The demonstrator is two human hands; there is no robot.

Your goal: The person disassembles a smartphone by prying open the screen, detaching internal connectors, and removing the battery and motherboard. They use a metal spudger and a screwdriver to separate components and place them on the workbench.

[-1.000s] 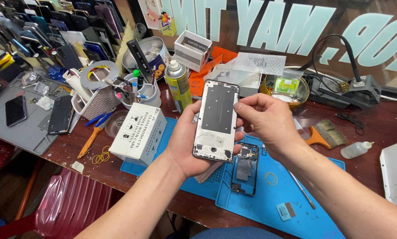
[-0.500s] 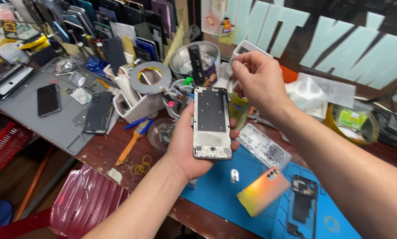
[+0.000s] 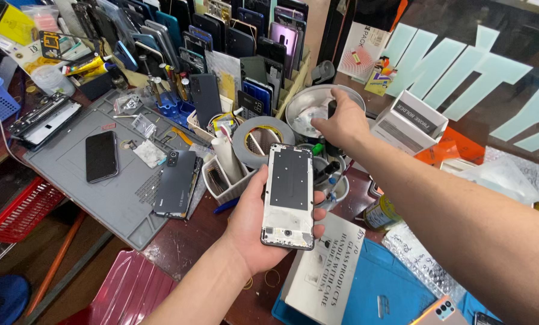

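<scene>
My left hand [image 3: 249,227] holds up a stripped phone frame [image 3: 289,197], its dark inner plate facing me, above the table's front edge. My right hand [image 3: 340,124] reaches away to the metal bowl [image 3: 305,106] behind it. Its fingers are closed around a slim black tool [image 3: 331,108] that stands in a cup of tools [image 3: 332,174] just right of the frame. A grey roll of tape [image 3: 260,142] leans on a white holder directly behind the frame.
A grey work mat [image 3: 71,186] on the left carries a black phone [image 3: 101,156] and a dark phone back [image 3: 176,183]. Racks of phones [image 3: 221,36] line the back. A white box [image 3: 325,277] lies on a blue mat [image 3: 390,289]; a small white carton [image 3: 411,120] sits at right.
My view has swung left toward the grey mat. My right hand left the phone frame and reached back to the tool cup by the metal bowl. The left hand still holds the frame.
</scene>
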